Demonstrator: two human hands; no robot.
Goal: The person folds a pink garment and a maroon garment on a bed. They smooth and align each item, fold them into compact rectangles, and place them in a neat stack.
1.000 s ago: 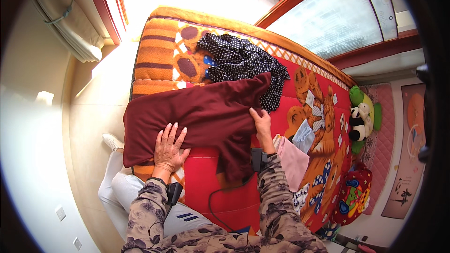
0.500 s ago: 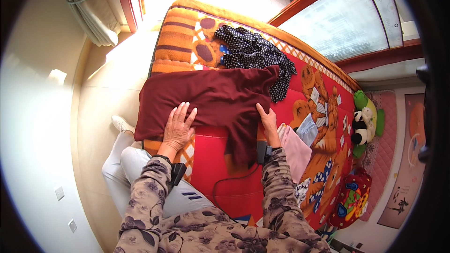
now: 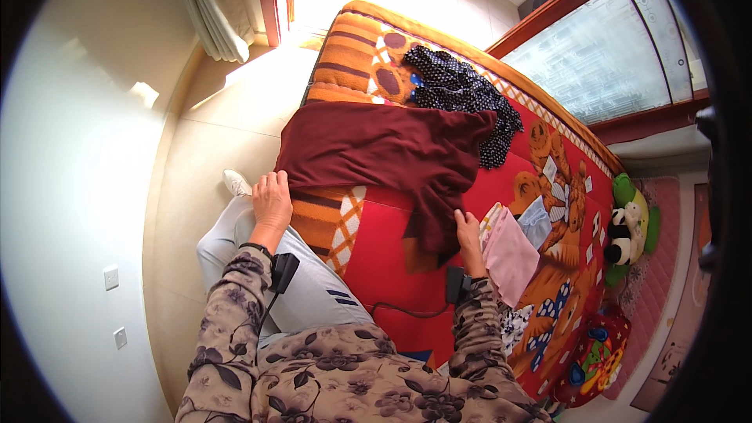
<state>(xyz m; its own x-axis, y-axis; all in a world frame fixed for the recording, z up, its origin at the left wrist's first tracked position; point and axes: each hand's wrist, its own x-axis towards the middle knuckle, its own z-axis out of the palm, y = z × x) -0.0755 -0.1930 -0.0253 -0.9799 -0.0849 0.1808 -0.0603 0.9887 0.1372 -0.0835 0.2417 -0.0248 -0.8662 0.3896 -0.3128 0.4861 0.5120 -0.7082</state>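
A maroon garment (image 3: 376, 145), apparently a long-sleeved top, is spread across the bed with its narrower sleeve-like part hanging toward me. My left hand (image 3: 272, 202) is at the garment's near left corner, fingers curled over its edge. My right hand (image 3: 468, 236) has thumb and fingers closed on the edge of the sleeve-like part; its fingertips are partly hidden. Beyond the garment lies a crumpled black cloth with white dots (image 3: 462, 94), partly under the maroon fabric.
The bed (image 3: 392, 298) has a red and orange bear-patterned cover. Folded pink cloth (image 3: 513, 262) and a light blue cloth (image 3: 535, 223) lie right of my right hand. Plush toys (image 3: 624, 235) and a dark red cushion (image 3: 599, 356) line the right side. A dark cable (image 3: 407, 311) crosses the bed.
My left hand has moved from lying flat on the garment to its near left corner and curled there. My right hand has slid slightly down along the sleeve-like part. The whole view has shifted.
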